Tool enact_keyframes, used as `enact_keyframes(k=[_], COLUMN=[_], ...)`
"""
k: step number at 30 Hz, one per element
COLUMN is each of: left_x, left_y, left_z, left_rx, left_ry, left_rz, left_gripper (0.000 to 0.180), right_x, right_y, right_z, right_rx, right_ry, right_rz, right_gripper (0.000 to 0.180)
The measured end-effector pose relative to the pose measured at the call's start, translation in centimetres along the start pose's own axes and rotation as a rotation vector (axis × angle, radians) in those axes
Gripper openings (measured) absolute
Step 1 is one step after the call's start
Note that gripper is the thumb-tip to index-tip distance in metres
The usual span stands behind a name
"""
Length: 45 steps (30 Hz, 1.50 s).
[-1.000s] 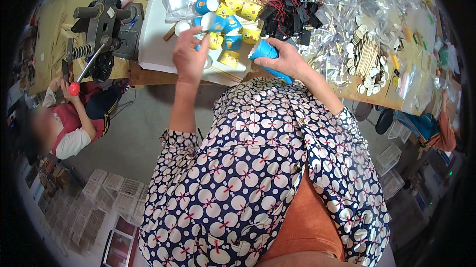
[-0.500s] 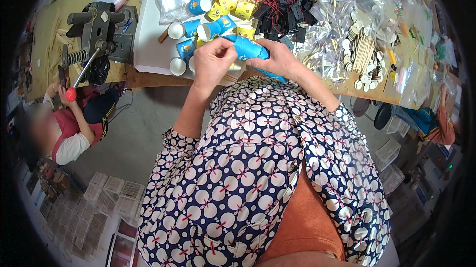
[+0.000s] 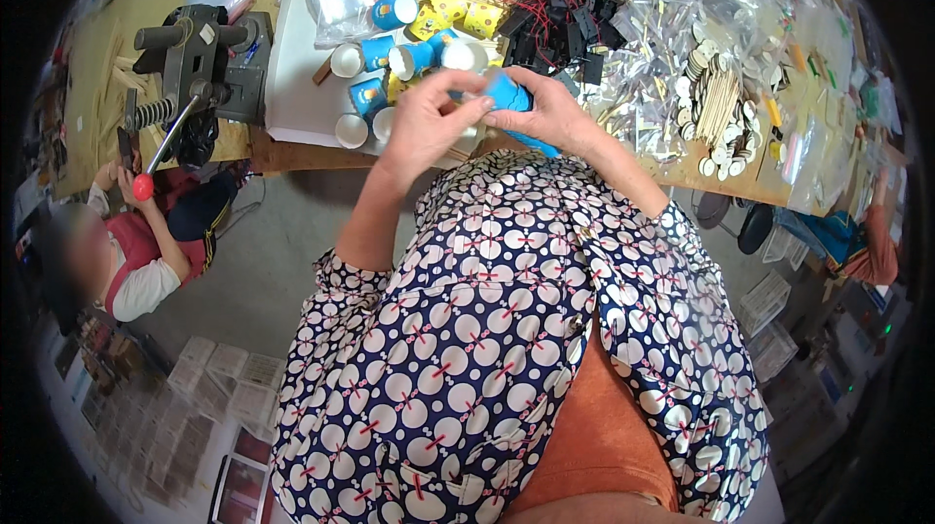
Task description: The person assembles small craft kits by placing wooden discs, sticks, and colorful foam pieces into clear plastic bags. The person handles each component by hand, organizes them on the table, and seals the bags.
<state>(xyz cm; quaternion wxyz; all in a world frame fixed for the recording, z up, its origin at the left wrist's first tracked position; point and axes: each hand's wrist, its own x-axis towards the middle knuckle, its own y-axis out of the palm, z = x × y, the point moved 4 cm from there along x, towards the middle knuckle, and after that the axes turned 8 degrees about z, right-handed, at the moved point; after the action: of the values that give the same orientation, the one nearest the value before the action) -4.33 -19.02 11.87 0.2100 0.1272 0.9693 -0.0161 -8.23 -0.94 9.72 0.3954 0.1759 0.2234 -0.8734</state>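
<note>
Blue cup (image 3: 508, 93), navy white-dotted blouse (image 3: 506, 329), orange skirt (image 3: 599, 427), black press (image 3: 200, 61) with red knob (image 3: 143, 187).

blue paper cup (image 3: 508, 93) | tilted on its side | held above table edge

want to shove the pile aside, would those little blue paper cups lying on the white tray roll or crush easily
Probably both. The blue paper cups lie on their sides on the white tray, so a push would likely roll them in curves. They look thin-walled and light, so they may dent; the one held between the left hand and right hand needs only fingertips.
</note>
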Motion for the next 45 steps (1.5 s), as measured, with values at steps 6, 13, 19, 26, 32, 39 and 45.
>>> enact_keyframes(k=[6,13,19,26,32,39,45], left_x=[1.6,1.2,1.0,0.6,1.2,0.7,0.3], left_y=[-4.9,0.0,1.1,-0.2,-5.3,-0.2,1.1], left_z=[3.0,-0.2,1.8,2.1,2.7,1.2,1.5], left_rx=[0.029,-0.100,-0.277,0.030,0.095,-0.118,-0.050], left_ry=[0.079,0.128,0.048,0.116,0.103,0.039,0.086], left_rz=[-0.376,0.019,0.124,-0.050,-0.395,0.001,0.012], left_gripper=[0.007,0.014,0.010,0.009,0.018,0.016,0.009], right_x=[-0.4,0.4,-1.0,-1.0,-1.1,-0.8,-0.3], right_y=[-0.2,0.3,0.7,0.3,0.4,0.2,0.5], right_z=[-1.8,-2.8,-0.5,-0.1,-1.5,-0.5,-0.9], right_rx=[0.264,0.876,0.863,0.586,0.557,0.497,0.326], right_ry=[0.067,0.170,0.156,0.192,0.245,0.164,0.072], right_rz=[-0.010,0.177,0.285,0.237,0.197,0.152,0.150], right_gripper=[0.064,0.059,0.057,0.055,0.061,0.064,0.064])
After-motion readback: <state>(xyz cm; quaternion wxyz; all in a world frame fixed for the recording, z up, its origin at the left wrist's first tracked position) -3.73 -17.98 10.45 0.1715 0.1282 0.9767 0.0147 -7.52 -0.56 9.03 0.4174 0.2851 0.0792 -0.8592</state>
